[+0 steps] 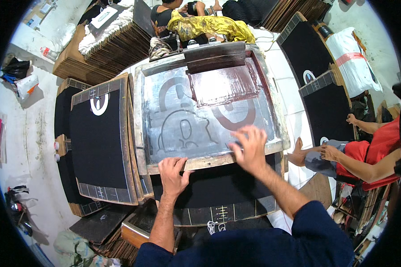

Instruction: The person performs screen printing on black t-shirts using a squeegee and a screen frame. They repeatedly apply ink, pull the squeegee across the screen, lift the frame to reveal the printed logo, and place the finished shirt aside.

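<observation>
From my end I counted one screen [158, 129] mid-frame, wooden-rimmed, its grey mesh [196, 115] marked with curved shapes; one flat, dark squeegee [216, 58] at its top; one glossy maroon ink patch [225, 86]; two black-clothed boards [327, 107] at right. My left hand's [173, 175] fingers curled over the lower rim [214, 161], grip unclear; my right hand [250, 149], blurred, hung at lower right, fingers spread open.
</observation>
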{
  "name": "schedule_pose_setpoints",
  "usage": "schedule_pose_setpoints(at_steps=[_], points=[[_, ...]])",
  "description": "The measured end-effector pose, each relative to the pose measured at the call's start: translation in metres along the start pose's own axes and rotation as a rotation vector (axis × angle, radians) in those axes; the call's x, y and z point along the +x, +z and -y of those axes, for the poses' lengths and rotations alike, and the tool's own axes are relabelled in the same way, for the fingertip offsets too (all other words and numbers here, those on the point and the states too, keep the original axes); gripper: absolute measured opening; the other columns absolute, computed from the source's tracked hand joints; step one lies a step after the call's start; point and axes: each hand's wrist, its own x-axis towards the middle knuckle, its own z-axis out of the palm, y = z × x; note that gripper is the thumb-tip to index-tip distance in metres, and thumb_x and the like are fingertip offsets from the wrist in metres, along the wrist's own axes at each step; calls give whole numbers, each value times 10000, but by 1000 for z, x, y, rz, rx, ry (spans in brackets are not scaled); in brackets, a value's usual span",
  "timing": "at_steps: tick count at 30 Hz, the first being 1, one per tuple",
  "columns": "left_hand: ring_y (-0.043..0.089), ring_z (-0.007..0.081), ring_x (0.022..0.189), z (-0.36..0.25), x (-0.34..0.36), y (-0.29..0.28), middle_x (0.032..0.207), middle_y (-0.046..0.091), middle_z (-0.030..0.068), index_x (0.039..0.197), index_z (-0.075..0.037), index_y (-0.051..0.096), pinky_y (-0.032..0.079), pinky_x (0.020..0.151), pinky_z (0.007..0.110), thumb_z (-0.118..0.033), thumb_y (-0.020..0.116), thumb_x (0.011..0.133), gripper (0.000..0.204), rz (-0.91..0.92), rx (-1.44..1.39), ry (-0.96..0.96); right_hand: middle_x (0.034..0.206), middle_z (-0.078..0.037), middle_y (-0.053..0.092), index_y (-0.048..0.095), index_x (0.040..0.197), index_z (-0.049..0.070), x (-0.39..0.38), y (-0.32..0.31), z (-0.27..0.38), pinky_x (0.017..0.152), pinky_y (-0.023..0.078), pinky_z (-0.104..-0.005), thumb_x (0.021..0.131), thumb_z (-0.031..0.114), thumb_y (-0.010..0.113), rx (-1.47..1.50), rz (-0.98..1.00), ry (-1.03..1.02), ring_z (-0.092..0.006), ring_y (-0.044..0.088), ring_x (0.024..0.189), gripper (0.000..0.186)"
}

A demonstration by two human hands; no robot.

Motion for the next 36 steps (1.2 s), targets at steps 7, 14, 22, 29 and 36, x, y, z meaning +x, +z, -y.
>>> schedule_pose_setpoints(at_steps=[7, 14, 22, 29, 36], points=[[614, 297, 1156, -43, 66, -136, 1163, 683, 96, 1202, -97, 761, 358, 1117, 534, -347, 892, 770, 516, -74, 119, 147, 1082, -78, 662, 771, 1122, 139, 63, -87, 69, 862, 471, -452, 902, 397, 783, -144, -371, -166, -300, 638, 1039, 340], [542, 374, 1365, 100, 34, -124, 1453, 572, 204, 1463, 22, 518, 437, 1131, 501, -212, 633, 1080, 463, -884, 108, -137, 839, -69, 753, 819, 976, 131, 216, -189, 117, 703, 579, -436, 1023, 589, 601, -279, -443, -117, -274, 750, 801, 510], [288, 456, 1579, 245, -254, 5, 1723, 301, 231, 1657, -137, 395, 309, 1243, 599, -314, 557, 1090, 615, 302, 484, -883, 1329, -196, 731, 746, 1350, 156, 308, -248, 150, 1112, 497, -489, 1023, 638, 487, -290, -335, 186, -384, 675, 1268, 637], [245, 460, 1589, 266, -310, -16, 1752, 197, 228, 1683, -220, 355, 272, 1253, 601, -306, 566, 1091, 635, 253, 539, -935, 1314, -232, 717, 752, 1275, 91, 336, -255, 148, 1095, 488, -490, 1045, 526, 459, -485, -333, 8, -422, 650, 1269, 572], [269, 408, 1599, 257, -277, -56, 1674, 363, 232, 1634, -149, 407, 223, 1323, 538, -101, 515, 1028, 617, 310, 418, -324, 1158, -259, 751, 750, 1249, 57, 349, -256, 137, 977, 557, -456, 1039, 458, 534, -622, -283, -209, -398, 719, 1109, 501]])
